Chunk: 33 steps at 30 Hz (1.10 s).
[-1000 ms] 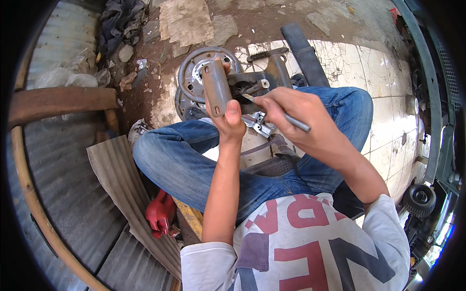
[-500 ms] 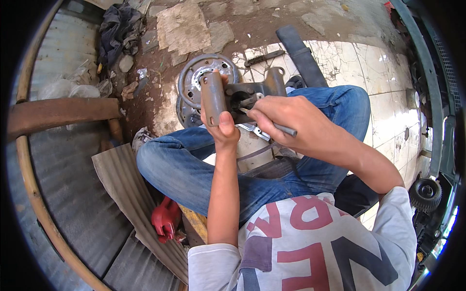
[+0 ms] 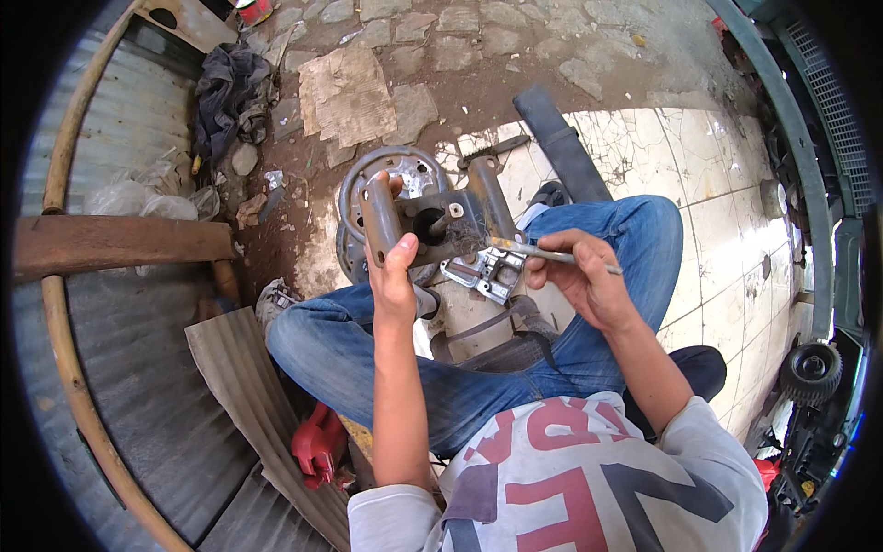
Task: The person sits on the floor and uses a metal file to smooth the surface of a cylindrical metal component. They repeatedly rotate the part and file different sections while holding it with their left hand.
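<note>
My left hand [image 3: 395,281] grips a worn, dark metal bracket [image 3: 446,248] by its left tube, with the thumb on the near side. A round hole and a small stud show in the bracket's middle, and a second tube stands at its right. My right hand [image 3: 593,285] pinches a slim grey rod-shaped tool [image 3: 521,247] with a yellowish band towards its tip. That tip is beside the bracket's lower right; whether it touches is hard to tell. Below the bracket, between my legs, lies a silver metal part [image 3: 497,281] with cut-outs.
Round metal plates [image 3: 351,198] lie beyond the bracket. A wire brush [image 3: 497,149] and a long dark flat piece [image 3: 563,147] rest on the cracked tiles. To my left are a wooden beam [image 3: 120,247], a corrugated sheet [image 3: 258,396] and a red object [image 3: 317,446].
My right hand has drawn the tool out of the bracket's middle, moving right and towards me. The bracket has shifted slightly left and nearer, and the silver part is now more exposed.
</note>
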{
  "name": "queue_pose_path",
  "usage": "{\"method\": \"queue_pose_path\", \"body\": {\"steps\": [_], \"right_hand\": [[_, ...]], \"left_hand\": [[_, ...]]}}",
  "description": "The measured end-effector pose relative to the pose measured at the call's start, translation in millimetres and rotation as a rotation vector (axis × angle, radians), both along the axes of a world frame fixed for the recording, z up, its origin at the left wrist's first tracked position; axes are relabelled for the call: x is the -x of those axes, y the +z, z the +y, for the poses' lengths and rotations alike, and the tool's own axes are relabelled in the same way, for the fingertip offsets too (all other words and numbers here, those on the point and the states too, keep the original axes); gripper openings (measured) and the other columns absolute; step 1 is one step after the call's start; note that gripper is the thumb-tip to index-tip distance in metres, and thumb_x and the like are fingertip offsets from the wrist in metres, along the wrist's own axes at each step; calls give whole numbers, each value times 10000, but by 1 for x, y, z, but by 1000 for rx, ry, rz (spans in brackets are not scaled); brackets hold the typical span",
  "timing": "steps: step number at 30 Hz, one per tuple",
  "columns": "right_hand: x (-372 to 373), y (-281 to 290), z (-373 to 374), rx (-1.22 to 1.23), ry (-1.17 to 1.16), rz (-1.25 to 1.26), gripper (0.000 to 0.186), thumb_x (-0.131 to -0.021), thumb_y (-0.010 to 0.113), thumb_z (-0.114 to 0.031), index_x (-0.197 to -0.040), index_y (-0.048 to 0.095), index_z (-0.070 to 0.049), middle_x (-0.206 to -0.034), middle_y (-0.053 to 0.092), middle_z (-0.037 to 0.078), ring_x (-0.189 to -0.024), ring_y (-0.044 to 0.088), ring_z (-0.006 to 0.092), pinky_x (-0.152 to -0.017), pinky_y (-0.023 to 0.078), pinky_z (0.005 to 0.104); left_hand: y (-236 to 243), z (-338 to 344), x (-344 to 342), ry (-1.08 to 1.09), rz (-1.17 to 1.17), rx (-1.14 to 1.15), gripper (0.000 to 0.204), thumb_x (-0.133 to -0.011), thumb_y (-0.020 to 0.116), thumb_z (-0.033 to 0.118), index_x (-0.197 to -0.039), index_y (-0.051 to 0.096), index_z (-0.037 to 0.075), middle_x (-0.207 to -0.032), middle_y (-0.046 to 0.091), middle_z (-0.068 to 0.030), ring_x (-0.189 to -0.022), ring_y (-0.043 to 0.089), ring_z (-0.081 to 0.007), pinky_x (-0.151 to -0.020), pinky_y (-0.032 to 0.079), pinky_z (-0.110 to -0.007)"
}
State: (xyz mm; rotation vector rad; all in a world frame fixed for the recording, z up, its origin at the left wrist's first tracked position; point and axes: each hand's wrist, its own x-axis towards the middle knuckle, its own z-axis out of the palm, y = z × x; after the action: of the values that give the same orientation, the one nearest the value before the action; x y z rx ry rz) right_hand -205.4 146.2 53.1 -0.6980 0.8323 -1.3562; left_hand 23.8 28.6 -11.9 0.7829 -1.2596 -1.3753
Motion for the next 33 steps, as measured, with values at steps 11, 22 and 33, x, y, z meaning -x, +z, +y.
{"method": "queue_pose_path", "body": {"steps": [11,22,33], "right_hand": [[4,-8,7,195,34,-348,348,-1001,607,-296,-1262,650,-70,-1218,605,162,-1116,610,293,-978,491,494],[2,0,7,246,82,-269,297,-987,627,-273,-1256,684,-163,-1286,554,148,-1092,614,286,-964,494,488],[5,6,1,221,65,-109,138,-960,673,-247,-1025,714,-133,-1277,523,123,-1098,612,264,-959,505,447]], "left_hand": [[46,-5,-6,-127,-292,9,823,-837,690,335,-1514,359,3,-1355,522,-152,-1250,499,-257,-1093,358,-379],[36,-8,-12,-61,-245,14,813,-843,664,368,-1508,375,1,-1363,528,-166,-1278,486,-270,-1102,346,-392],[36,-5,-7,-56,-166,2,774,-875,676,318,-1506,358,3,-1366,515,-166,-1277,480,-265,-1096,354,-388]]}}
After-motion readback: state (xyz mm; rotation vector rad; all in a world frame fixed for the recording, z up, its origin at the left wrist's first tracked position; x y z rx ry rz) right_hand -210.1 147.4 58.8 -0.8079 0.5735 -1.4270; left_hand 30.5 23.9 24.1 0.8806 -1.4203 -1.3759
